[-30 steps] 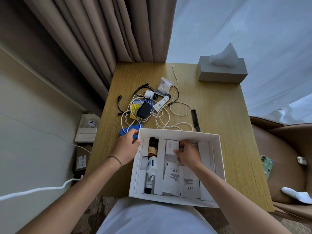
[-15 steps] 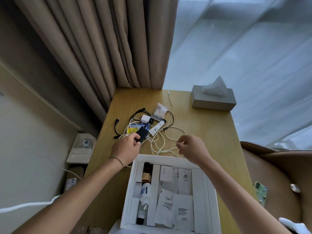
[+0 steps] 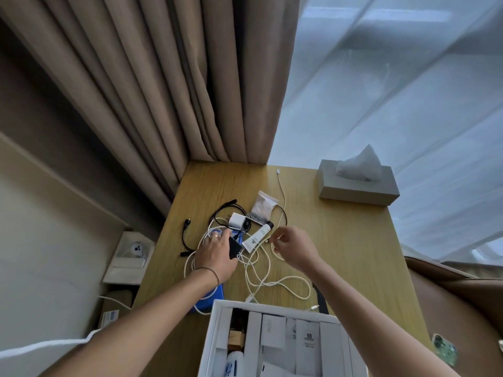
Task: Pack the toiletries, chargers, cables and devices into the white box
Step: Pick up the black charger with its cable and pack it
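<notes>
A tangle of chargers and cables lies mid-table. My left hand point(image 3: 215, 251) reaches into it and grips a black charger point(image 3: 234, 247). My right hand point(image 3: 295, 248) pinches the end of a white cable point(image 3: 272, 284) next to a white tube point(image 3: 257, 237). A white charger cube point(image 3: 236, 220), a black cable point(image 3: 226, 210) and a clear bag point(image 3: 262, 206) lie just behind. The white box point(image 3: 217, 322) stands at the near edge, holding a dark bottle, a white bottle and several white cartons and sachets. A blue flat item point(image 3: 209, 300) lies left of the box under my left forearm.
A grey tissue box point(image 3: 356, 190) stands at the table's far right. A black comb point(image 3: 322, 300) lies by the box's right corner. Curtains hang behind the table. A brown chair with a phone point(image 3: 445, 349) is at the right.
Both hands left the box and moved forward to the pile. My left hand went onto the black charger and my right hand took the white cable's end. The view tilted up.
</notes>
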Available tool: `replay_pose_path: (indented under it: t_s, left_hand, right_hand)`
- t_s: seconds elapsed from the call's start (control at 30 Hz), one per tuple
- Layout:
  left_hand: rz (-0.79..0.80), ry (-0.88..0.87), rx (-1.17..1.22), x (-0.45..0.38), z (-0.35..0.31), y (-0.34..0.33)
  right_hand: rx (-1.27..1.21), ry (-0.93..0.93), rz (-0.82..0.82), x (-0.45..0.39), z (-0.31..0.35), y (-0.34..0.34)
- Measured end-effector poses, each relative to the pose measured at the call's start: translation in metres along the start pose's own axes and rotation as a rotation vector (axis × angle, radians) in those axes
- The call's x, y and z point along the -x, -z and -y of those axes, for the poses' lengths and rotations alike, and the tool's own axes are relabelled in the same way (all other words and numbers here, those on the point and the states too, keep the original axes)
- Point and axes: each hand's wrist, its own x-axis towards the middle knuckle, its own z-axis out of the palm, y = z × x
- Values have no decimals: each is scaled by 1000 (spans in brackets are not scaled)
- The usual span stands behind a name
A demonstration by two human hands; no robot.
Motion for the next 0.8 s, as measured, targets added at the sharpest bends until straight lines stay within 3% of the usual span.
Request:
replay_pose_path:
  t_s: [0.23, 0.33, 0.6, 0.8]
  left_hand:
    - [-8, -56, -122, -25, 10, -17]
    - [-46, -59, -37, -28, 14, -17]
    - [-117, 26, 547, 2, 20, 28]
    - [-63, 114, 1049, 33, 26, 63]
  right_hand:
    - [138, 22, 34, -27, -4, -22]
    - [211, 31, 30, -37, -4, -27]
    - [365, 123, 15, -70, 3, -45]
    - [530, 170, 81, -90, 2, -63]
